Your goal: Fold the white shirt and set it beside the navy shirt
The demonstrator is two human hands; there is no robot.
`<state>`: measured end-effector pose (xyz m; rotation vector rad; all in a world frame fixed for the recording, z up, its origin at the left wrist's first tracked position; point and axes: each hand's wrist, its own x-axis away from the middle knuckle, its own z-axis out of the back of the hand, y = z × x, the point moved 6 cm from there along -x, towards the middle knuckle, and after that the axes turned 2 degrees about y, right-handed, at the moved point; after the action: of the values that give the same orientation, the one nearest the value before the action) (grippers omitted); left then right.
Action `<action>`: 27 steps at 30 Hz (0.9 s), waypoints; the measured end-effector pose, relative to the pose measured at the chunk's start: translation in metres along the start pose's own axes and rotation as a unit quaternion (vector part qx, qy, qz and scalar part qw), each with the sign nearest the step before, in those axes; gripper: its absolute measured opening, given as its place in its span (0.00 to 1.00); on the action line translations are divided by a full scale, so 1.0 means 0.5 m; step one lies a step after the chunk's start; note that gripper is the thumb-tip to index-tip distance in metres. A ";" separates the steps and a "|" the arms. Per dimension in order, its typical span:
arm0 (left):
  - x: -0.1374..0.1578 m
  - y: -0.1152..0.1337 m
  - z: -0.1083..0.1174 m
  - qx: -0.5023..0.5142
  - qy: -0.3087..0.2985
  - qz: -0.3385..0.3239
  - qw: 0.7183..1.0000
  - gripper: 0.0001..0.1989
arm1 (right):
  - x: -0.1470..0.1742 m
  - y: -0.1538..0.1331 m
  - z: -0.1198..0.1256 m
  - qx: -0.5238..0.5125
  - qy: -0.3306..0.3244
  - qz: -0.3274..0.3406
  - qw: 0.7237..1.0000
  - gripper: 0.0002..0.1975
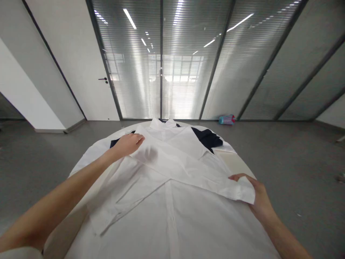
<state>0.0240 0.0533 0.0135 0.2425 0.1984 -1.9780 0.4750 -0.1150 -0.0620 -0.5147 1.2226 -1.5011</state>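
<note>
A white button-up shirt (172,212) lies spread over a round white table (237,162), collar at the far side. One sleeve (185,169) is stretched diagonally across the shirt's body. My left hand (128,144) grips the sleeve's upper end near the shoulder. My right hand (256,196) pinches the cuff (244,192) at the right side. The other sleeve (121,201) lies folded across the left of the shirt.
A dark garment (207,138) lies under the shirt near the collar. Grey floor surrounds the table. A glass wall with blinds stands behind, a white door at the left, and a small blue and pink object (226,119) on the floor by the glass.
</note>
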 end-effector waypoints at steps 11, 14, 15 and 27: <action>-0.179 -0.112 -0.268 0.031 -0.016 0.059 0.998 0.33 | 0.008 -0.020 0.016 -0.028 0.026 0.032 0.999 0.07; -0.173 -0.118 -0.280 0.022 -0.024 0.065 0.997 0.35 | 0.013 0.005 0.040 -0.076 0.081 -0.019 0.994 0.06; -0.172 -0.118 -0.278 0.019 -0.022 0.064 0.997 0.35 | 0.016 0.011 0.044 -0.100 0.084 -0.043 0.990 0.07; -0.207 -0.115 -0.239 0.044 0.048 0.013 0.998 0.18 | 0.096 -0.001 0.041 -0.009 0.008 -0.148 0.989 0.27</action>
<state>0.0223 0.1972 -0.0733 0.3955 0.1678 -1.9523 0.4761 -0.1672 -0.0672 -0.7225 1.2118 -1.7456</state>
